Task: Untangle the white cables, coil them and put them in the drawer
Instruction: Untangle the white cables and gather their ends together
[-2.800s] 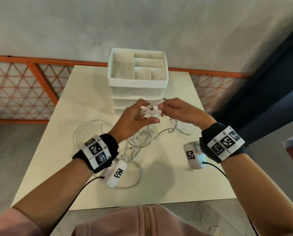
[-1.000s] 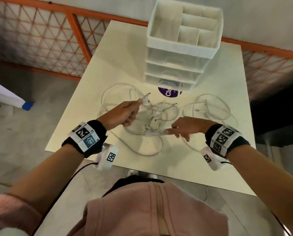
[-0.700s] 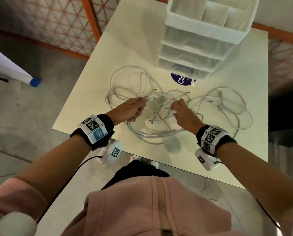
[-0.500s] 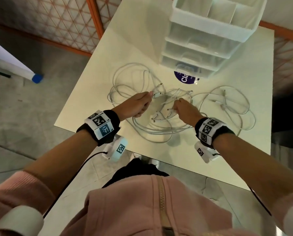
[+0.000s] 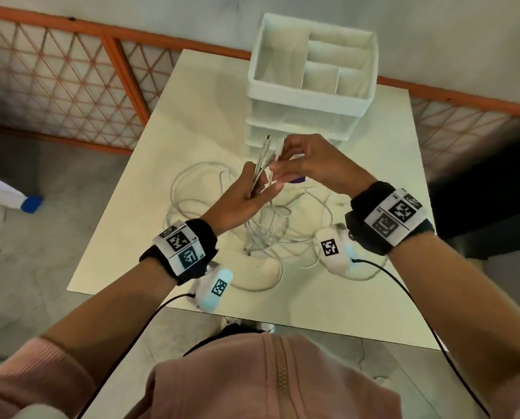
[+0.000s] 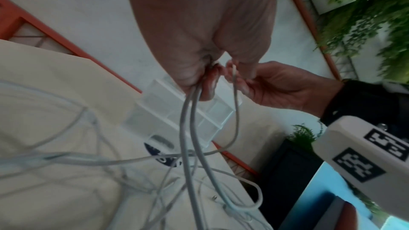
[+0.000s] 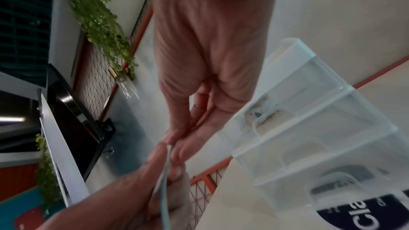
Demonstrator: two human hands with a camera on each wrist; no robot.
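Observation:
Several white cables [image 5: 271, 234] lie tangled on the cream table [image 5: 192, 116] in front of a white drawer unit [image 5: 307, 98] whose drawers are closed. My left hand [image 5: 260, 184] is raised above the tangle and grips two cable ends [image 5: 263, 155] that point up; in the left wrist view those cables [image 6: 188, 111] hang down from its fingers to the table. My right hand [image 5: 278, 164] pinches a third cable end [image 5: 279, 149] right beside the left hand's bundle. In the right wrist view, its fingertips hold that white plug [image 7: 169, 148] against the left hand [image 7: 137, 190].
A round purple sticker [image 5: 296, 179] lies on the table at the unit's foot. An orange mesh fence [image 5: 56, 80] runs behind the table. A blue-capped white object [image 5: 30, 204] lies on the floor at left. Dark furniture [image 5: 479, 176] stands to the right.
Both hands have lifted off the table with cable ends. The right hand picked up a cable end from the tangle and brought it next to the ends in the left hand.

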